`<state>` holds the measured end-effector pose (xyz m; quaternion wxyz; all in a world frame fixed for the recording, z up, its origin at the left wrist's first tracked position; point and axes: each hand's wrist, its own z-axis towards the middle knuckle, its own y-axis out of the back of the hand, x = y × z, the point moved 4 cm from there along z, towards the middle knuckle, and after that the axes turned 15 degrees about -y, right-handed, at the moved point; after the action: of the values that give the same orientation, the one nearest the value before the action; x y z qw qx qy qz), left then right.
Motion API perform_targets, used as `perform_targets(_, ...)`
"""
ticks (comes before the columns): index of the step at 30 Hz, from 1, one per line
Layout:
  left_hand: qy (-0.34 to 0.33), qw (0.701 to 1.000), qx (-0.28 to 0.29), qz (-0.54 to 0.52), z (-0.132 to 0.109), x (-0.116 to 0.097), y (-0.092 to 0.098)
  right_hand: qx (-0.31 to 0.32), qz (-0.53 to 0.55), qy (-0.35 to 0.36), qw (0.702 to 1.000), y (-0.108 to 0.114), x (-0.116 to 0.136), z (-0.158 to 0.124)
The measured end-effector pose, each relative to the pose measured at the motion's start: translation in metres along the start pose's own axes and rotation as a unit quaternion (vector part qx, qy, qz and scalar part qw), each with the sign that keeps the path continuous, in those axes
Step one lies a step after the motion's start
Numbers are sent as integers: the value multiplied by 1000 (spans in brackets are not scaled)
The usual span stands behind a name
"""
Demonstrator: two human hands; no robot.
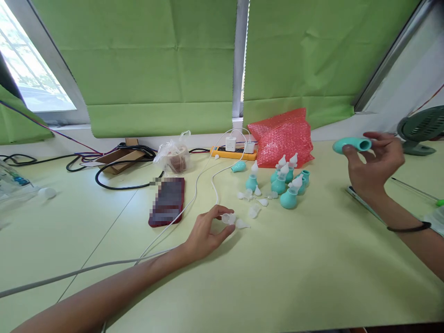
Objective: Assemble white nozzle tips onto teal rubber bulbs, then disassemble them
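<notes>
My right hand [376,162] is raised at the right, fingers closed round a teal rubber bulb [347,144] whose round opening faces right. Low over the table, my left hand [210,231] pinches a small clear plastic piece [228,218] between thumb and fingers. A white pointed tip [242,224] lies just right of that thumb. Beyond it are more loose clear pieces [254,211] and another white tip [262,202]. Several teal bulbs with white tips stand in a group, the nearest bulb [288,200] among them. One bare bulb [238,166] lies on its side.
A red bubble-wrap bag [282,141] and an orange power strip [234,153] with chargers sit at the back. Left are a phone [167,202], a plastic bag with a brown roll [176,159] and a cardboard box [121,159]. White cables [196,185] cross the table. A fan [421,127] stands right.
</notes>
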<state>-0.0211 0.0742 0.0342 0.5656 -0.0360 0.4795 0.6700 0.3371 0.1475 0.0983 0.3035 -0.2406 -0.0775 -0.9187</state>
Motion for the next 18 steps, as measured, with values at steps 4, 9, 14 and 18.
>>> perform_targets(4, -44, 997, -54, 16, 1, -1, 5, 160, 111, 100, 976, -11, 102, -37)
perform_targets(9, -44, 996, -77, 12, -3, -1, 4, 395, 59, 225, 889, -35, 168, -123)
perform_targets(14, -47, 996, -77, -24, -5, 0, 2, 426, 91, 145, 888, -49, 154, -152)
perform_targets(18, -40, 994, -44, -96, -5, 4, -1, 453, 108, 83, 881, -50, 146, -156)
